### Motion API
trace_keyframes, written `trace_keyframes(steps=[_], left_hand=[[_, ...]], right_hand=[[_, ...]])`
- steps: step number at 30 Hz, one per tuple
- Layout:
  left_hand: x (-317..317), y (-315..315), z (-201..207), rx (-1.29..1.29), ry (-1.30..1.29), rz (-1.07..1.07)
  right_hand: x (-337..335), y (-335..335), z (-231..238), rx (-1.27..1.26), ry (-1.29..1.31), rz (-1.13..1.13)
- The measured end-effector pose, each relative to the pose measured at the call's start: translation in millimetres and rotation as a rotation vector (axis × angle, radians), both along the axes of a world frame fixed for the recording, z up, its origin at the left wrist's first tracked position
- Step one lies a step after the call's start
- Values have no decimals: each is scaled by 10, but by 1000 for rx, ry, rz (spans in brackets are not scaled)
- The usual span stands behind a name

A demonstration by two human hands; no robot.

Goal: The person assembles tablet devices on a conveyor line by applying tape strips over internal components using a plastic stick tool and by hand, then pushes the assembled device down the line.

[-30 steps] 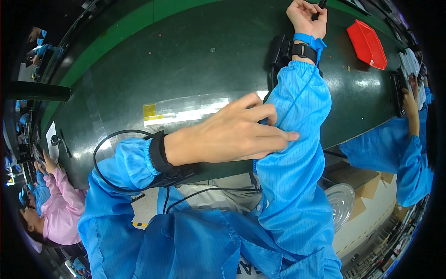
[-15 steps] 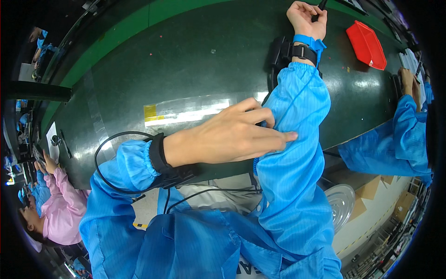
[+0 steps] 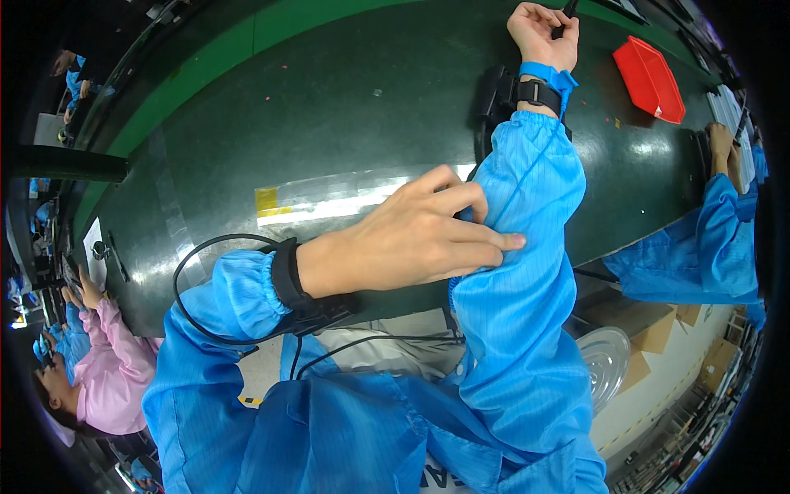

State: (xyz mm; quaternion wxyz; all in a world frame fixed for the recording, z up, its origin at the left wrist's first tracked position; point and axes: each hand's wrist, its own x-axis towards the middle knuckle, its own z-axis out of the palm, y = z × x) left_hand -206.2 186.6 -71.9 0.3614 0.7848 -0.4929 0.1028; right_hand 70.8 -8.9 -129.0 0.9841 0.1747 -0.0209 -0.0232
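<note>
Far off at eight o'clock, we see a person in a pink coat [image 3: 115, 375]. At nine o'clock, a white sheet [image 3: 94, 239] lies on the big green table [image 3: 329, 107]. Next, at eight o'clock and nearer to us, is the blue left sleeve [image 3: 197, 354]. A thin black wire [image 3: 175, 284] makes a loop beside it, and a black strap [image 3: 286, 276] goes around its end. At ten o'clock, close to the middle, we see a bit of yellow tape [image 3: 267, 200] on the table.

The left hand [image 3: 411, 239] is right in the middle, with its back up and its fingers toward three o'clock. The fingers are bent and a little spread, and they touch the blue right sleeve [image 3: 527, 214], which is at three o'clock. We cannot tell if they pinch the cloth, because the hand hides its own underside.

Up at one o'clock is the right hand [image 3: 543, 37], turned up, with its fingers curled in. We see a thin black stick [image 3: 569, 10] pinched between thumb and fingers. A blue band [image 3: 547, 74] sits just below.

At four o'clock we find a clear round lid [image 3: 605, 366]. At two o'clock, a red tray [image 3: 650, 80] sits on the table. Farthest right, at three o'clock, is a co-worker's blue sleeve [image 3: 716, 235].
</note>
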Motion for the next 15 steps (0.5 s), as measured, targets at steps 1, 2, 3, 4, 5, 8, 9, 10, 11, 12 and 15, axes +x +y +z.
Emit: trace_keyframes(steps=[1, 2, 3, 4, 5, 8, 9, 10, 11, 12, 15], left_hand=[[-7, 15, -4, 9, -18, 11], [-5, 9, 6, 9, -19, 7], [-4, 7, 23, 19, 9, -9], [-4, 10, 32, 29, 38, -23], [-7, 3, 34, 27, 37, -27], [-18, -6, 3, 12, 118, -10], [-29, -7, -17, -17, 137, 0], [-31, -9, -27, -45, 155, 9], [-35, -17, -31, -47, 154, 12], [-38, -25, -30, -35, 149, 17], [-41, -38, -7, -38, 148, 18]], right_hand=[[8, 38, -5, -4, -1, 6], [1, 17, -4, -4, -3, 3], [-6, 2, -7, -4, 1, -2], [-6, -7, -7, -4, 4, -5], [29, -75, -7, -5, 3, -9], [115, -186, 7, 6, 58, 147], [115, -169, -2, 8, 62, 144], [117, -159, -4, 9, 67, 140], [114, -155, -5, 8, 66, 142], [109, -155, -4, 7, 52, 152], [109, -187, 2, 16, 36, 171]])
